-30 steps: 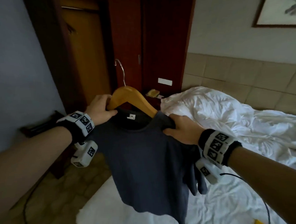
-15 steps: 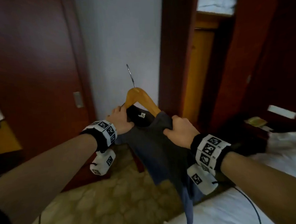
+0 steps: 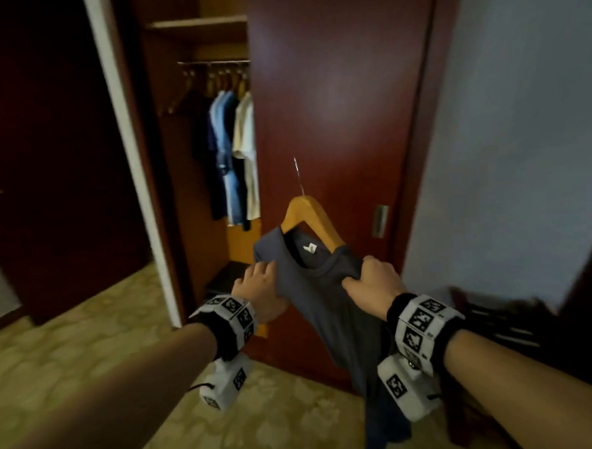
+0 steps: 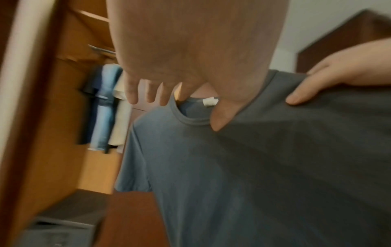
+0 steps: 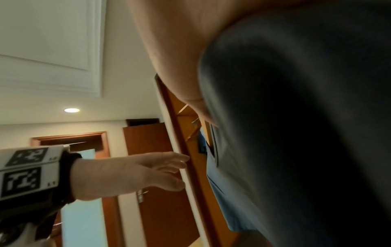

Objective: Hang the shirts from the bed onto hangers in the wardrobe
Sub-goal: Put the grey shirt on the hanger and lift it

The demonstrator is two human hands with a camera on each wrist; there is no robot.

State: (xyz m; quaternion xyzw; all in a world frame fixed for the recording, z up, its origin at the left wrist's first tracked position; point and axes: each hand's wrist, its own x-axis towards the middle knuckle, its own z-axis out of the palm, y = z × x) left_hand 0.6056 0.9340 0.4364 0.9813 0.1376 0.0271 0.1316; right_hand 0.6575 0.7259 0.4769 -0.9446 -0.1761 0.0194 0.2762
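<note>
A dark grey-blue T-shirt (image 3: 325, 291) hangs on a wooden hanger (image 3: 307, 211) with a metal hook, held up before the wardrobe door (image 3: 332, 102). My right hand (image 3: 362, 275) grips the shirt's right shoulder over the hanger's end. At the shirt's left shoulder, my left hand (image 3: 263, 274) has its fingers (image 4: 131, 95) straight; the thumb (image 4: 220, 120) lies against the cloth by the collar. The collar with its white label (image 4: 209, 102) shows in the left wrist view. The right wrist view is mostly filled by the shirt (image 5: 296, 133).
The wardrobe's open bay is at the left, with a rail (image 3: 214, 62) carrying several hung shirts (image 3: 232, 152) and bare hangers. A dark box (image 3: 222, 279) sits on its floor. A dark rack (image 3: 498, 320) stands low at the right. Patterned floor lies below.
The view swung from the bed round to the wardrobe. My left hand let go of the hanger's left end and opened at the shirt's shoulder, which now covers that end.
</note>
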